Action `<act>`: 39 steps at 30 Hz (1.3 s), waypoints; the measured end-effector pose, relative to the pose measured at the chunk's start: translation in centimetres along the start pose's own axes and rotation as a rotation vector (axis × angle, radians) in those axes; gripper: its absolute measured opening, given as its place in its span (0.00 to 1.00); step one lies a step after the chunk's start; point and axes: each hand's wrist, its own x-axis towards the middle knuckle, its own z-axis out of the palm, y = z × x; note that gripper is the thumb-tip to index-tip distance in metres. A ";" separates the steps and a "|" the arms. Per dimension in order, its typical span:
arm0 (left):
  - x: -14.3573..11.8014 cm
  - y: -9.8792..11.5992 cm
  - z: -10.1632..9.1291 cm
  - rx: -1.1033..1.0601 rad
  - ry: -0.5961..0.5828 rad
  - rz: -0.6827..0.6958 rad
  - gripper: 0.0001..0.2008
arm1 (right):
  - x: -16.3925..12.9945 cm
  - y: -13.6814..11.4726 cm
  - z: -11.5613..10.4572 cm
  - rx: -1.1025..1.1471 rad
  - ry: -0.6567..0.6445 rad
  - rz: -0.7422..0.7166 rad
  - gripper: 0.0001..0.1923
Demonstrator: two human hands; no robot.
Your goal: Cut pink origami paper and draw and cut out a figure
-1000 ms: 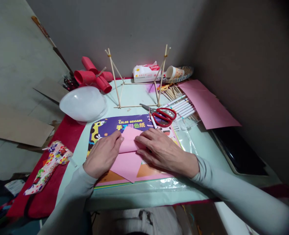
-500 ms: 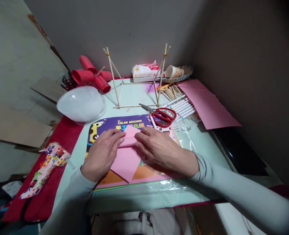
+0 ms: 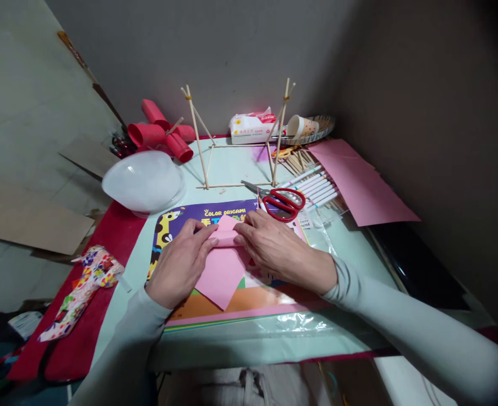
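Observation:
A sheet of pink paper (image 3: 222, 276) lies cornerwise over the colour origami pack (image 3: 177, 307), with a rolled or folded band across its upper part. My left hand (image 3: 183, 259) pinches the left end of that band between thumb and fingers. At the band's right end, my right hand (image 3: 270, 248) grips the paper the same way. One corner of the sheet points away from me, another toward me. Just beyond my right hand are red-handled scissors (image 3: 283, 203), and a pencil (image 3: 260, 202) lies partly hidden beside them.
A stick frame (image 3: 240, 185) stands behind the pack. To the left are a white plastic bowl (image 3: 141, 180), red paper tubes (image 3: 164, 132) and a patterned glue gun (image 3: 80, 293). White markers (image 3: 316, 189) and pink sheets (image 3: 363, 183) lie right. A tissue pack (image 3: 253, 127) sits by the wall.
Both hands have shifted slightly with the pink paper, still pinching the band. The near corner of the sheet sits a little farther from me. The whole view has moved slightly.

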 end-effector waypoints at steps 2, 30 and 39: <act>0.1 0.0 0.3 0.019 0.026 0.002 0.23 | 0.2 0.1 0.2 -0.013 0.013 0.002 0.18; -0.1 0.3 0.8 0.048 0.068 0.120 0.17 | 0.6 0.0 -0.2 0.058 0.003 0.069 0.15; -0.1 0.4 0.8 0.039 0.083 0.146 0.19 | 0.5 -0.2 -0.6 0.020 0.002 0.077 0.16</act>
